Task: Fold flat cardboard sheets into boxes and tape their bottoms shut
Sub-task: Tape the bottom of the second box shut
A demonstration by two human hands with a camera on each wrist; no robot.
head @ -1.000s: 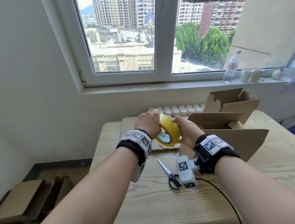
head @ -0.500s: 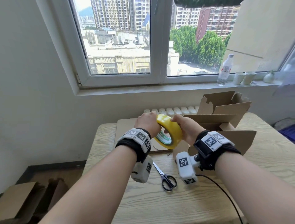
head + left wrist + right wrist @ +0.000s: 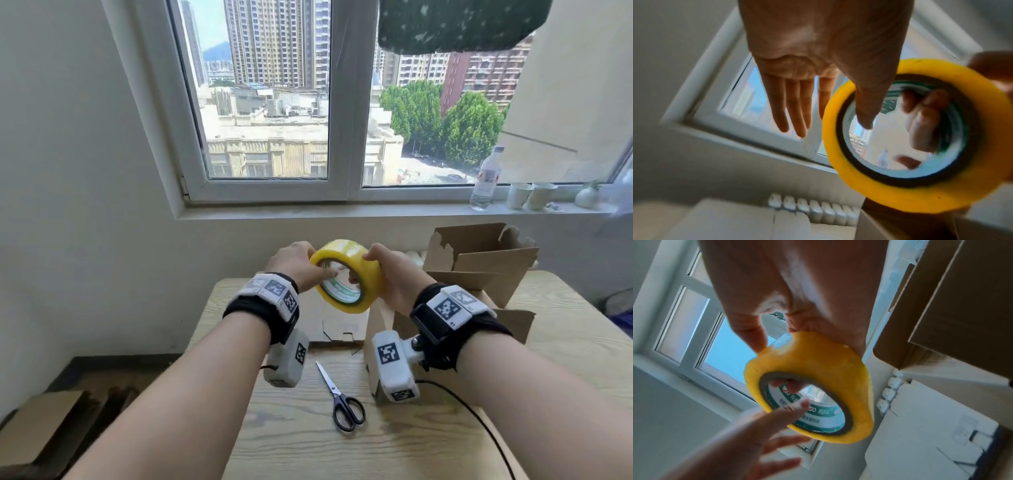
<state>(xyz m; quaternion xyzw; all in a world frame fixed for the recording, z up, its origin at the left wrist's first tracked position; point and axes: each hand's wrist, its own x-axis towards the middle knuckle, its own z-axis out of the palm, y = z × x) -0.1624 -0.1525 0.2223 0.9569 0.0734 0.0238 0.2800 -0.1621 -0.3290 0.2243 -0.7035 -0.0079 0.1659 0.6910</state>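
Note:
A yellow tape roll (image 3: 368, 274) is held up above the table's far edge, between both hands. My right hand (image 3: 394, 274) grips it: its fingers (image 3: 925, 123) pass through the core and the thumb lies on the outer band (image 3: 818, 360). My left hand (image 3: 298, 263) has straight, spread fingers (image 3: 793, 104); only its thumb lies across the roll's rim (image 3: 920, 199). A folded cardboard box (image 3: 513, 322) stands on the table under my right wrist. A flat cardboard sheet (image 3: 339, 322) lies below the roll.
Black-handled scissors (image 3: 342, 401) lie on the wooden table (image 3: 342, 452) between my forearms. A second open box (image 3: 479, 246) stands behind the first. A bottle (image 3: 484, 178) and cups (image 3: 519, 195) are on the sill. More cardboard (image 3: 41, 431) sits on the floor at left.
Both hands have lifted the tape roll higher and tilted its open face toward me. My left hand has loosened from a grip on the roll to straight fingers.

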